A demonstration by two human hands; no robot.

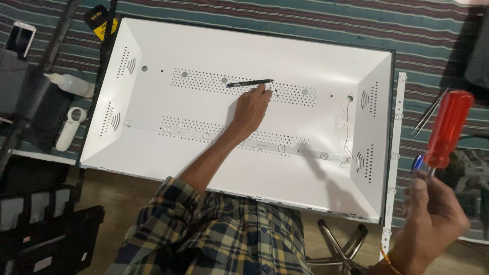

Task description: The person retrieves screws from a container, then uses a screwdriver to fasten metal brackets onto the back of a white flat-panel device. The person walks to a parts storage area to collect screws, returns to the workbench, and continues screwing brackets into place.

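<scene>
A large white metal display back panel (pixel 285 56) lies flat with perforated vent areas. A black pen (pixel 249 82) rests on its upper middle. My left hand (pixel 250 109) reaches in from a plaid sleeve. Its bunched fingertips touch the panel just below the pen's right end, and whether they pinch anything is hidden. My right hand (pixel 433 219) is raised off the panel's right side, closed around a screwdriver with a red handle (pixel 448 127) that points up. A thin light strip with round lenses (pixel 280 148) runs across the panel's lower part, with thin wires at its right end.
A second lens strip (pixel 395 153) lies along the panel's right edge, with metal tweezers (pixel 428 114) beyond it. At the left are a white bottle (pixel 71 84), a white remote (pixel 69 127), a phone (pixel 20 38) and black plastic parts (pixel 41 224). Chrome stool legs (pixel 341 244) show below.
</scene>
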